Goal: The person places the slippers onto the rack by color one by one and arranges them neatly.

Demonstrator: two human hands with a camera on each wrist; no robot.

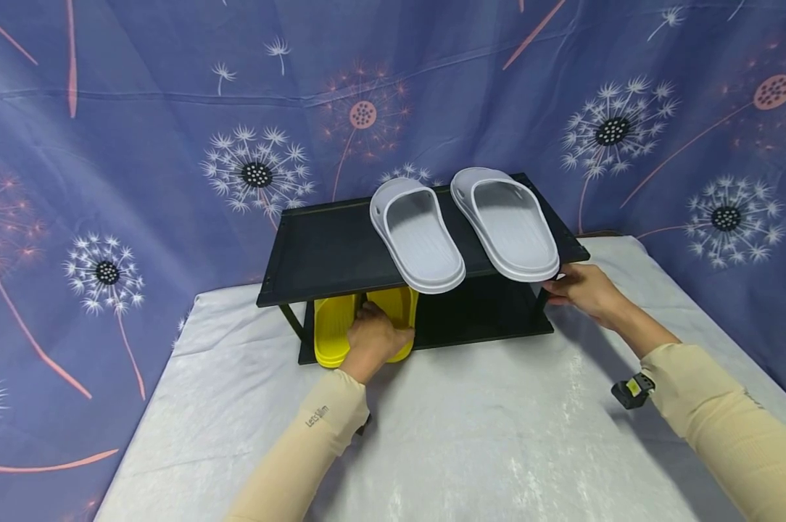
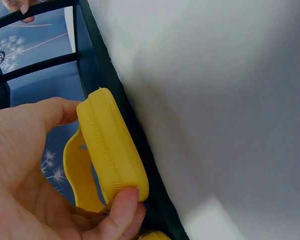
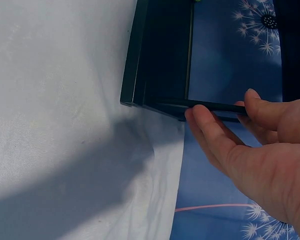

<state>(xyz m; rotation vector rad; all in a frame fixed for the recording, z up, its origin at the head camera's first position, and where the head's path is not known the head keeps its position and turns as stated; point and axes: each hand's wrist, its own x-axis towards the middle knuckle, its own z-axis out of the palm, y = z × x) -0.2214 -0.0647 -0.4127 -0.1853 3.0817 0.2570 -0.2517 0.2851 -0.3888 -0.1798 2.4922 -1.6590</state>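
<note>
A two-tier black shoe rack (image 1: 328,250) stands on the cloth-covered table. On its lower shelf sits a pair of yellow slippers, the left slipper (image 1: 330,333) beside the right slipper (image 1: 398,304). My left hand (image 1: 372,337) grips the right yellow slipper by its heel end; in the left wrist view, thumb and fingers span the thick yellow sole (image 2: 112,145). At the rack's right end, my right hand (image 1: 589,293) holds the thin black side post (image 3: 220,106), thumb on one side and fingers on the other. Two light grey slippers, one (image 1: 425,246) left of the other (image 1: 513,225), rest on the top shelf.
The grey slippers' heels stick out past the top shelf's front edge. Behind the rack hangs a blue dandelion-print curtain (image 1: 145,181). A pale, wrinkled cloth (image 1: 484,428) covers the table in front. The upper shelf overhangs my left hand's reach.
</note>
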